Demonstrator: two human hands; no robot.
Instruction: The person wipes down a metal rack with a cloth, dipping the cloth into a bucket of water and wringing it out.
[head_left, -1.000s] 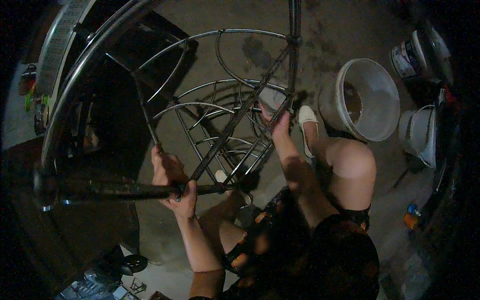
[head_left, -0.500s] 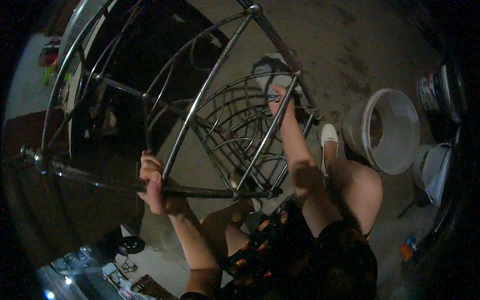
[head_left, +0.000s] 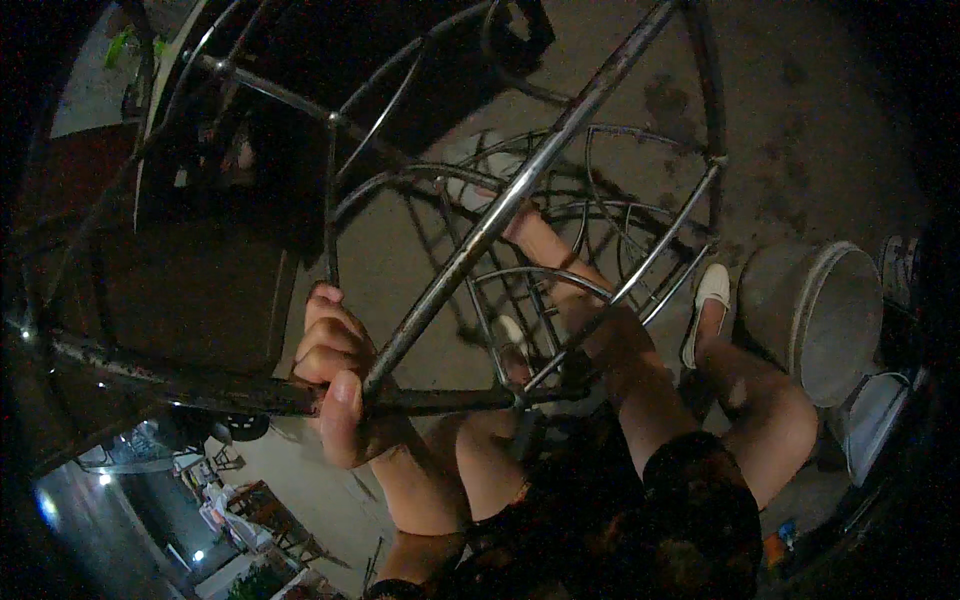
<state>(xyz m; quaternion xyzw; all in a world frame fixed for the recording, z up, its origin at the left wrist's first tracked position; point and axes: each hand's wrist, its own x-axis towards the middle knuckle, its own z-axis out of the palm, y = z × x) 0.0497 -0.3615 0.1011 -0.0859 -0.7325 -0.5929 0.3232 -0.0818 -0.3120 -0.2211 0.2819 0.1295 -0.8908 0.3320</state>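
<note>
A large rack of shiny metal tubes [head_left: 537,178], with straight rods and curved bars, fills the upper left and middle. My left hand [head_left: 338,375] is wrapped around its lower tube, thumb on the near side, beside the joint with a long slanting rod. Reaching in among the bars, my right hand [head_left: 518,220] is with a pale grey-white cloth [head_left: 470,190]. A slanting rod crosses in front of that hand, so its fingers are mostly hidden. The cloth appears bunched at the far curved bars.
At right stand a whitish plastic bucket [head_left: 840,325] and a smaller pale container [head_left: 878,425]. My foot in a cream shoe [head_left: 708,310] is beside the bucket. Dark furniture stands behind the rack at left. A lit area with a wooden table [head_left: 265,510] lies lower left.
The rack appears larger and shifted in view, its slanting rod farther right. My right hand and the cloth have moved left, behind that rod. My left hand keeps its grip on the tube.
</note>
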